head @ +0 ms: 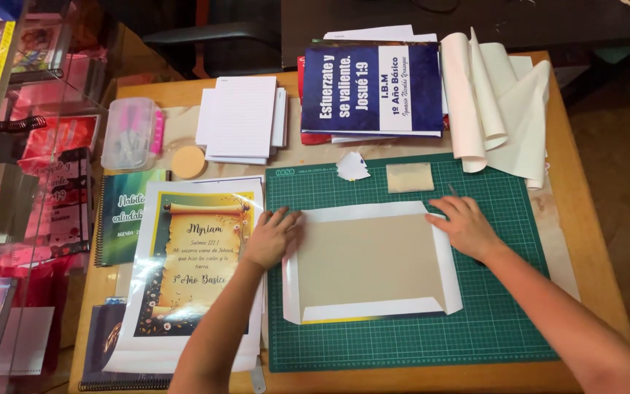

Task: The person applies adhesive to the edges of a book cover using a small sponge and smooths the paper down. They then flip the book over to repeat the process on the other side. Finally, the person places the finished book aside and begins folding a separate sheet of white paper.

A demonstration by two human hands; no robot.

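Note:
A brown cardboard sheet (370, 259) lies on a larger white paper whose edges are folded up over it, on a green cutting mat (417, 335). My left hand (271, 235) presses flat on the left edge of the cardboard and paper. My right hand (467, 225) rests on the upper right corner, fingers over the folded flap; a thin tool tip shows just above it, and I cannot tell whether the hand holds it.
A printed scroll-design sheet (195, 270) lies left of the mat. Beyond it are a blue booklet stack (370, 89), white lined pads (242, 117), curled white sheets (501, 109), a small beige card (410, 177), a paper scrap (352, 166), a clear marker box (131, 133) and a round sponge (188, 161).

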